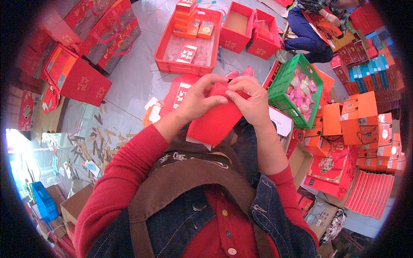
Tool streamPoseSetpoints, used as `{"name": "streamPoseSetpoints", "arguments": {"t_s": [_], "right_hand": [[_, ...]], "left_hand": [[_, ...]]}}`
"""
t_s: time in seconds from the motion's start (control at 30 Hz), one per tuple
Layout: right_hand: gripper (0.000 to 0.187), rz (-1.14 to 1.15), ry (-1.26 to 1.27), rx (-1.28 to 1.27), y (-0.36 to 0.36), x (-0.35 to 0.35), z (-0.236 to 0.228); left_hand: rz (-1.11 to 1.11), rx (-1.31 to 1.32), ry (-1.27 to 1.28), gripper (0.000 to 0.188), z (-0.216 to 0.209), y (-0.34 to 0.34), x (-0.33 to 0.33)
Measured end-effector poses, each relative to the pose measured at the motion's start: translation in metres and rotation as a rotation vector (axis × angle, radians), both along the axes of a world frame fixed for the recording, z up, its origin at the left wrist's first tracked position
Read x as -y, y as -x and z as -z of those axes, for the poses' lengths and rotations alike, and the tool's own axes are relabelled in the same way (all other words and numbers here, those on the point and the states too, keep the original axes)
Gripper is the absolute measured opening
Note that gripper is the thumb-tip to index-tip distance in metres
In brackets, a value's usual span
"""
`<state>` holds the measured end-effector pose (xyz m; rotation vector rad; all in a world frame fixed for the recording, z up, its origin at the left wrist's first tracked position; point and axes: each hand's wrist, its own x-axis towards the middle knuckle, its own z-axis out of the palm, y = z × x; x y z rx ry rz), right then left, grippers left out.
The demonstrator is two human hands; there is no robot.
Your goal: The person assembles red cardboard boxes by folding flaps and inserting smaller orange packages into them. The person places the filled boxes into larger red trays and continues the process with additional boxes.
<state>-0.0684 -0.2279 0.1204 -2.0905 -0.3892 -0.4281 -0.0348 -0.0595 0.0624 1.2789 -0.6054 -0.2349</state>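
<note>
Above my lap I hold a red paper carton [215, 123], tilted, with a pale edge at its lower end. The fingers of my left hand [203, 95] pinch its upper left edge. On the other side, my right hand [251, 98] grips the top with thumb and fingers close together. The two thumbs nearly meet at the carton's upper end, and the fingers partly hide that end. Just left of my left hand lie flat red cartons [180, 91] with white printed panels.
A red plastic tray [185, 67] holding small boxes stands ahead, beside open red gift boxes [235, 26]. Pink packets fill a green basket [275, 92] at right. Orange boxes [359, 109] are stacked far right. Scraps [97, 144] litter the floor left. Another person [307, 36] sits beyond.
</note>
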Motion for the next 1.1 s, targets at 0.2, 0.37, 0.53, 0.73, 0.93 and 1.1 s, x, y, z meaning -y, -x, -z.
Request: {"name": "streamPoseSetpoints", "arguments": {"t_s": [0.2,0.37,0.53,0.73,0.93,1.1], "right_hand": [[0.014,0.034,-0.096,-0.167,-0.003,-0.003,-0.01],[0.013,0.034,0.085,0.037,-0.007,-0.006,-0.004],[0.012,-0.019,0.028,0.003,-0.008,-0.005,-0.007],[0.012,-0.096,0.004,0.02,-0.01,0.004,0.003],[0.01,-0.135,-0.051,-0.075,-0.008,0.006,0.001],[0.019,-0.068,-0.675,-0.198,0.006,0.019,0.008]], "left_hand": [[0.005,0.027,0.019,0.042,-0.001,-0.001,0.004],[-0.035,-0.072,0.019,0.049,0.0,-0.002,0.005],[0.007,0.013,0.023,0.052,0.001,-0.002,0.001],[0.035,-0.015,0.031,0.047,0.002,0.0,0.003],[-0.009,0.094,0.024,0.037,0.008,-0.002,0.005],[-0.11,-0.042,0.077,0.028,-0.001,-0.008,0.006]]}}
